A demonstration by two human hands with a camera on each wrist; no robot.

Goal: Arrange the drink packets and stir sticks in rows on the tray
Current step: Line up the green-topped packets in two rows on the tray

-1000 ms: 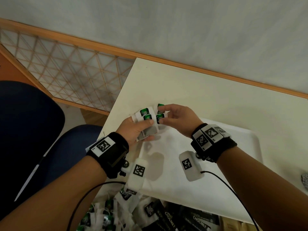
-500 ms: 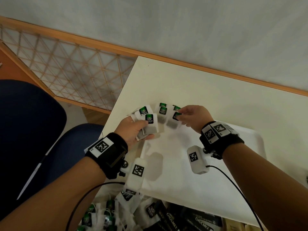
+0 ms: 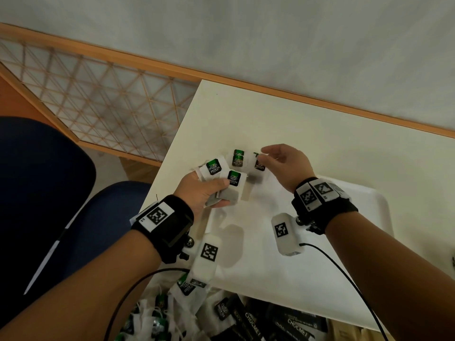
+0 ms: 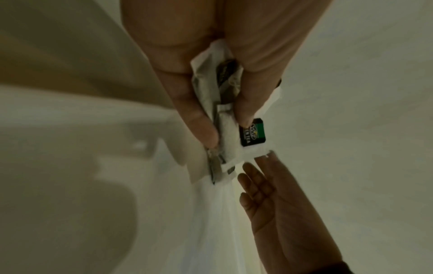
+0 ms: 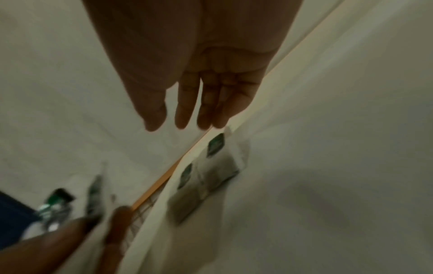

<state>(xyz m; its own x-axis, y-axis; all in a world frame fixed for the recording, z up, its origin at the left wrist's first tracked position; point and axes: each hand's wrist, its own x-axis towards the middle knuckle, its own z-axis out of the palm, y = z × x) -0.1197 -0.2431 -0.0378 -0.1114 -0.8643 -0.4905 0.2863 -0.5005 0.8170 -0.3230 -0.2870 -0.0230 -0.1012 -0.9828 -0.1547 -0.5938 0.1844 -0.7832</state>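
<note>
My left hand (image 3: pixel 221 190) grips a fanned bunch of green tea bags (image 3: pixel 214 167) over the near left corner of the white tray (image 3: pixel 344 242). In the left wrist view the thumb and fingers pinch the bunch (image 4: pixel 225 111). More green tea bags (image 3: pixel 237 159) lie side by side at the tray's far left corner, one (image 3: pixel 259 164) just under my right hand (image 3: pixel 264 155). That hand hovers there with relaxed fingers and holds nothing. The right wrist view shows its straight fingers (image 5: pixel 182 111) above the laid tea bags (image 5: pixel 215 146). No stir sticks are in view.
A heap of loose tea bags and dark Chocmet sachets (image 3: pixel 246 318) lies at the near edge below the tray. The cream table (image 3: pixel 270 114) meets a wall behind. A dark blue chair (image 3: pixel 49 180) stands left of the table's edge.
My right hand took a tea bag from the left hand's bunch, carried it right, laid it at the tray's far left corner and let go. The left hand stayed put.
</note>
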